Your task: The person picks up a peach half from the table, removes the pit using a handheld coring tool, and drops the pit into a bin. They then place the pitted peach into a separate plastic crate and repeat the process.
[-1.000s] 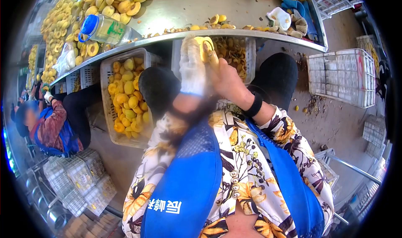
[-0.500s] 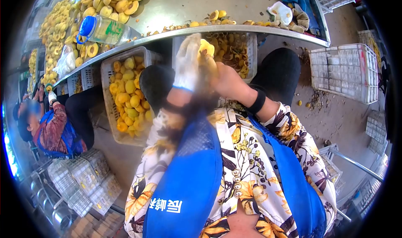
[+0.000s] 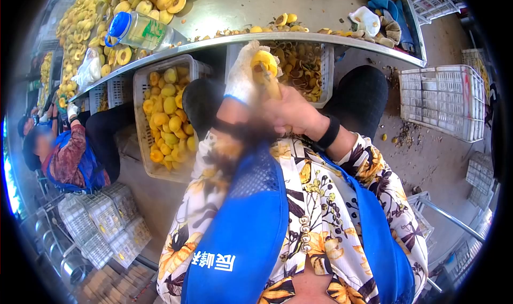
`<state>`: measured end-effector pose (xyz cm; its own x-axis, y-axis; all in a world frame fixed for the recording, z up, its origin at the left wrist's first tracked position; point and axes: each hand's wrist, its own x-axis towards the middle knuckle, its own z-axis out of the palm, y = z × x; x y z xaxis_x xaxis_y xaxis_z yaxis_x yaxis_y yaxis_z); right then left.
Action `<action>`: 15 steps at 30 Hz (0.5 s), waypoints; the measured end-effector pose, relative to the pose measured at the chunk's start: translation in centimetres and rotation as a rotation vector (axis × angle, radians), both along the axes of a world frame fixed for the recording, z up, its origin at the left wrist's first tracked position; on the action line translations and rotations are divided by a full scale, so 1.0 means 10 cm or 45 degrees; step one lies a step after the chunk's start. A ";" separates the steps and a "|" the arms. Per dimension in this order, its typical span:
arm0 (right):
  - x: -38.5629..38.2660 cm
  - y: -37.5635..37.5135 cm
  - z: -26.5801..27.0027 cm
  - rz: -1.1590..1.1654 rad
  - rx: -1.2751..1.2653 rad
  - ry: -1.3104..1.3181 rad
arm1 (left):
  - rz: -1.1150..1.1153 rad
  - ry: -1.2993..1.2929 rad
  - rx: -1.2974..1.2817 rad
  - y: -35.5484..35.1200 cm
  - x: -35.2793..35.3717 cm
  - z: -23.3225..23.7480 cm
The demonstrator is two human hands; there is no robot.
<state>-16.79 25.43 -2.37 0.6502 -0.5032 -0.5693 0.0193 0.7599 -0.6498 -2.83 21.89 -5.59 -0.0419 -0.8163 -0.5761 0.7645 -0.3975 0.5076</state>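
My left hand (image 3: 241,75), in a white glove, is closed around a yellow fruit (image 3: 264,63) with a brownish hollow facing up. My bare right hand (image 3: 293,110) is beside it with fingers curled. A yellowish elongated piece (image 3: 273,89) reaches from this hand to the fruit; blur keeps me from telling what it is. Both hands are above my lap, in front of the table edge. Beyond them is a crate (image 3: 327,74) of cut fruit pieces. To the left, a second crate (image 3: 140,138) holds whole-looking yellow fruit.
Fruit halves lie on the metal table (image 3: 230,10), with a blue-capped bottle (image 3: 140,31) near its edge. Cloths (image 3: 393,26) lie at its right corner. White crates (image 3: 441,98) stand right, others (image 3: 104,224) lower left. A co-worker (image 3: 69,157) sits at left.
The fruit's hollow faces the camera more now, and my right hand is slightly lower relative to it. The whole view has shifted slightly. At left, the co-worker's posture has changed a little.
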 end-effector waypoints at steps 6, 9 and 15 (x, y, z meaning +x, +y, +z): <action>0.00 -0.01 -0.02 0.080 -0.072 0.064 | 0.185 -0.569 -0.191 0.01 -0.14 -0.11; 0.00 0.01 0.01 0.062 -0.067 0.090 | -0.014 -0.308 -0.104 -0.01 -0.05 -0.10; 0.00 0.00 0.11 0.132 -0.114 0.189 | 0.040 -0.750 -0.245 0.08 -0.14 0.09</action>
